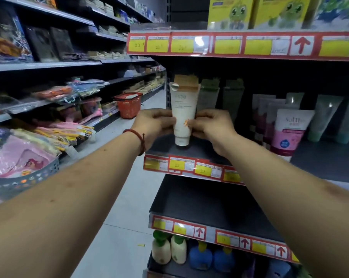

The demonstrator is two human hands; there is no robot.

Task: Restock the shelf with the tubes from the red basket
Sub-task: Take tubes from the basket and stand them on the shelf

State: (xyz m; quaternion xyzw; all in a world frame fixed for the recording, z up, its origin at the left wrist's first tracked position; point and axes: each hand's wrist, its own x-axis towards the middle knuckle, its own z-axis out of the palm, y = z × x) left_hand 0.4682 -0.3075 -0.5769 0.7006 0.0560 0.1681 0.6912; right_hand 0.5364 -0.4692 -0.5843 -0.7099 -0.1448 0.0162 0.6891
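A white tube [182, 115] is on the middle shelf [161, 150], close to its left front corner. It is cap down and crimped end up, so its long axis runs nearly straight up from the board. The cap looks to be touching the shelf, though whether it carries the tube's weight cannot be told.

Both hands are on it. The left hand [155, 125] comes in from the shelf's left edge and the right hand [211, 127] from further along the shelf. The fingers [166, 119] of the left hand are curled against the tube's left side. The fingers [197, 122] of the right hand are clamped on its right side, so the lower half of the tube is pinched between them. Neither hand is clearly nearer, as the tube sits squarely between the two.

Deeper on the same shelf, directly behind the held tube, stand pale green tubes [208, 97]. A pink and white tube [290, 133] stands further to the right along the shelf. The red basket [128, 105] is well away from the shelf, to its left and down the aisle.

This looks like the placing step. The next move probably depends on keeping the tube upright while both sets of fingers let go together. An uneven release could tip the tall, narrow tube back into the green ones or forward off the shelf's front edge.
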